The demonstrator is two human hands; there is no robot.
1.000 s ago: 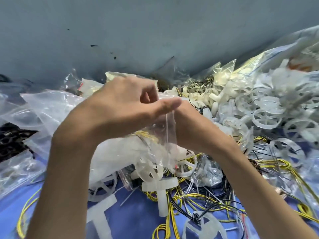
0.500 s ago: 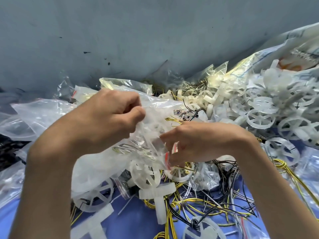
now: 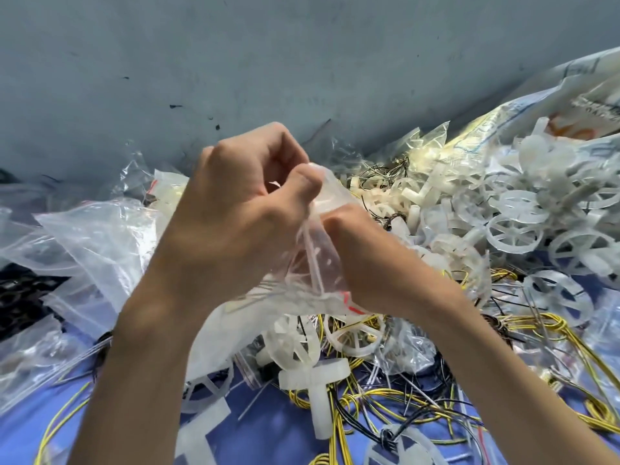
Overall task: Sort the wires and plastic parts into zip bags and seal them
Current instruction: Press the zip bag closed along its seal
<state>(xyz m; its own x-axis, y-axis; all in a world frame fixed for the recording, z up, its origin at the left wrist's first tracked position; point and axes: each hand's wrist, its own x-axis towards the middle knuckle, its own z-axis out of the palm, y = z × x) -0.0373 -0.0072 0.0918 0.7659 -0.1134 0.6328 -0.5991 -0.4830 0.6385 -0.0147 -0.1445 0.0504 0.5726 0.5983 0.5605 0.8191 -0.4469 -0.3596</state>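
Wires and plastic parts: yellow wires, black wires and white spoked wheel parts lie tangled over the blue table, piled deepest at the right.
Printed sack: slumps at the far right behind the wheel parts; its lettering is too blurred to read.
Loose clear bags: crumpled at the left, against the grey wall.
Zip bag: held up between both hands above the pile, its white zip strip running diagonally and a red strip at its lower edge; pale pieces show through it, but what they are is unclear.
Left hand: fingers curled, thumb and fingers pinching the bag's top edge.
Right hand: curled round the bag's right side, its fingers mostly hidden behind the plastic.
Cross-shaped part: white, lying on the wires below the hands.
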